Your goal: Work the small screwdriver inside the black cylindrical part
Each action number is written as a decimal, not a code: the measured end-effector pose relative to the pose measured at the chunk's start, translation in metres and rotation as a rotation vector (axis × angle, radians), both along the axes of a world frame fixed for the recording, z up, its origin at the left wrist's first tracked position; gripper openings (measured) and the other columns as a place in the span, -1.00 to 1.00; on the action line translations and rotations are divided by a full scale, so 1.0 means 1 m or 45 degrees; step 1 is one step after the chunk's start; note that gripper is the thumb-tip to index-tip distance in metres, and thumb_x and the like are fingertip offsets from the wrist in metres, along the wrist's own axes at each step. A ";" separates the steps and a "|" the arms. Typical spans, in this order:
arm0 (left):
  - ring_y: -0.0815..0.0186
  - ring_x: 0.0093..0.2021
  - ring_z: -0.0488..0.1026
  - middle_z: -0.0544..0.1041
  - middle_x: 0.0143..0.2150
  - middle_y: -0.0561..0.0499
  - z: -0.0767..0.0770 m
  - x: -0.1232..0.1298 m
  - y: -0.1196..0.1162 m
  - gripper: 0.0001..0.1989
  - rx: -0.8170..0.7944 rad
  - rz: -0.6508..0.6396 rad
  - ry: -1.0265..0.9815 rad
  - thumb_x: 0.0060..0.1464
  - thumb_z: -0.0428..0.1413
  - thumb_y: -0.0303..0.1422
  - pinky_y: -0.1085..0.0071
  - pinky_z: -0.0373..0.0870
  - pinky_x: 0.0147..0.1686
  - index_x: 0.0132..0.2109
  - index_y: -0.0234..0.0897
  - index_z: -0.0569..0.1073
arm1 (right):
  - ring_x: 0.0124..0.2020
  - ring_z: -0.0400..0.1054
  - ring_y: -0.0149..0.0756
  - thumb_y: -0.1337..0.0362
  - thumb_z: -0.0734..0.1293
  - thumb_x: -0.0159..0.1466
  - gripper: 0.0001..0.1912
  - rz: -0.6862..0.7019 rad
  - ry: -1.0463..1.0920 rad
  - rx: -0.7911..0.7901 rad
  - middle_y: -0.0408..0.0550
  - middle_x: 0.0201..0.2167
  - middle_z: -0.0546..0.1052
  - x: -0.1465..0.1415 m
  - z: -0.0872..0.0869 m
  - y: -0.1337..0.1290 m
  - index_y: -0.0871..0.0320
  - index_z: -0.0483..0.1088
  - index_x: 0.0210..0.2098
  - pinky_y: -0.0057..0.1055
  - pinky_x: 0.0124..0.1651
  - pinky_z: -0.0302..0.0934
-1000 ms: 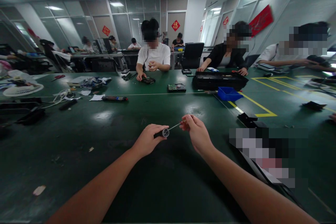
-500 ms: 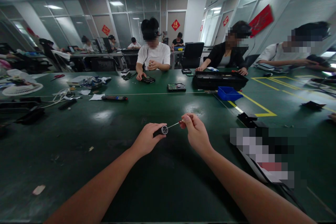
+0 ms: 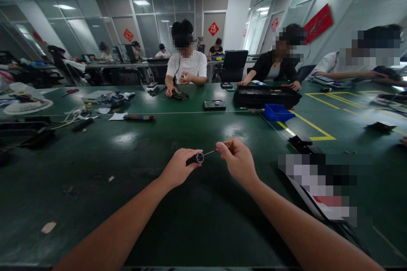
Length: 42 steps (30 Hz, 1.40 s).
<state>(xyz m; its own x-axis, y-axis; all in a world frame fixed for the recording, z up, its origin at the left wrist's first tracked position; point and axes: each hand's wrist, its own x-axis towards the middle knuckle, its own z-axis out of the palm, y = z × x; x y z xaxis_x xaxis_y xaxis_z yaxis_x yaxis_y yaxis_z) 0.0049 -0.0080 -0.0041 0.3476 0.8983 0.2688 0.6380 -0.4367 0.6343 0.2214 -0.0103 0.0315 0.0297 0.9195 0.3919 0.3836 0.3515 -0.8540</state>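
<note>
Above the green table, my left hand is closed around a short black cylinder. Its round, silver-rimmed end faces me and to the right; I cannot tell its exact kind. My right hand pinches the handle of a screwdriver, with a bit of red showing at the fingers. The thin metal shaft slants down to the left, and its tip is at the cylinder's open end. How deep the tip sits is too small to tell.
Toward the far side lie a circuit-board drive, a black tray and a blue bin. A dark tool and cables are at left. Co-workers sit opposite; one person handles a drive.
My right hand's fingers have shifted slightly on the screwdriver handle, and more red shows there. My left hand keeps the cylinder in nearly the same place.
</note>
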 end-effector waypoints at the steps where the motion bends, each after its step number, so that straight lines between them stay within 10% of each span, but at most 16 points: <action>1: 0.13 0.12 0.41 0.54 0.10 0.00 0.000 0.000 0.000 -0.57 0.000 0.000 -0.003 0.18 0.22 -0.38 0.09 0.27 0.19 0.18 -0.08 0.46 | -0.55 0.31 -0.34 -0.01 0.34 0.30 -0.67 -0.002 -0.003 -0.002 -0.18 -0.60 0.46 0.000 0.000 0.000 0.11 0.45 -0.41 -0.40 -0.44 0.14; 42: 0.18 0.14 0.40 0.53 0.12 0.04 0.002 -0.001 0.001 -0.56 -0.018 0.061 -0.020 0.19 0.22 -0.39 0.14 0.26 0.20 0.20 -0.07 0.45 | -0.37 0.41 -0.26 0.14 0.21 0.41 -0.78 0.120 0.009 0.045 -0.12 -0.39 0.52 0.000 -0.009 -0.001 0.09 0.39 -0.09 -0.33 -0.28 0.23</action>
<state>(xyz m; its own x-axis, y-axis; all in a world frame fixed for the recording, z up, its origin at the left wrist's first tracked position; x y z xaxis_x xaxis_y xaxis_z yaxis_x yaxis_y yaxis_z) 0.0035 -0.0074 -0.0020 0.3003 0.9175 0.2606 0.6480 -0.3968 0.6502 0.2209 -0.0115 0.0227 -0.0537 0.9039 0.4244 0.3415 0.4160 -0.8428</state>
